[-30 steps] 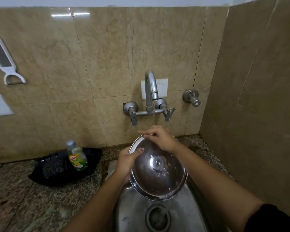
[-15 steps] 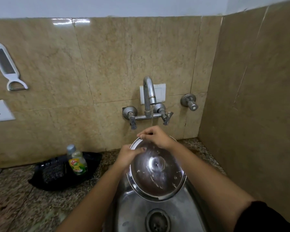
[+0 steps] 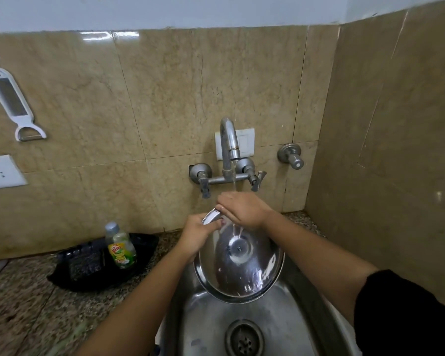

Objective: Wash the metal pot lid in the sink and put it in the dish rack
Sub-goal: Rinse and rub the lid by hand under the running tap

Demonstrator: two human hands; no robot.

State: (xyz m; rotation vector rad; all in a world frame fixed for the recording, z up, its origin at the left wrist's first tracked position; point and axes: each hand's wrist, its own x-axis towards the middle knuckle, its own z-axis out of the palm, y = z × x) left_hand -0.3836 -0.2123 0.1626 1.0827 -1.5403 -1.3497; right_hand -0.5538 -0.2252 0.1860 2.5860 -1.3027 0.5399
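Lid: the metal lid (image 3: 238,263) was held above the sink (image 3: 208,325), clear of the basin. It was tilted with its hollow underside towards the camera and its top edge under the tap (image 3: 229,142).
Water: a thin stream (image 3: 234,178) fell onto the right hand and ran down the lid's inner face, which was beaded with drops.
Left hand: the left hand (image 3: 198,235) gripped the upper left rim, thumb laid on the inner face and fingers curled behind.
Right hand: the right hand (image 3: 244,209) lay over the top rim with its fingers together and pointing left. Its thumb was hidden, so I could not tell whether it pinched the rim or only rubbed it.
Weight: probably light, thin sheet steel that one hand could carry.
Stiffness: rigid and not fragile, though it would likely clang and might dent if dropped in the basin.
Slip: wet, polished and probably very slick, and the thin rim gave little to squeeze.
Best hold: the knob on the hidden outer side, whose fixing showed at the centre, or else the rim taken on two opposite sides.
Nearby: a bottle (image 3: 120,246) stood in a black tray (image 3: 88,265) on the counter to the left.
Rack: no dish rack showed for certain.
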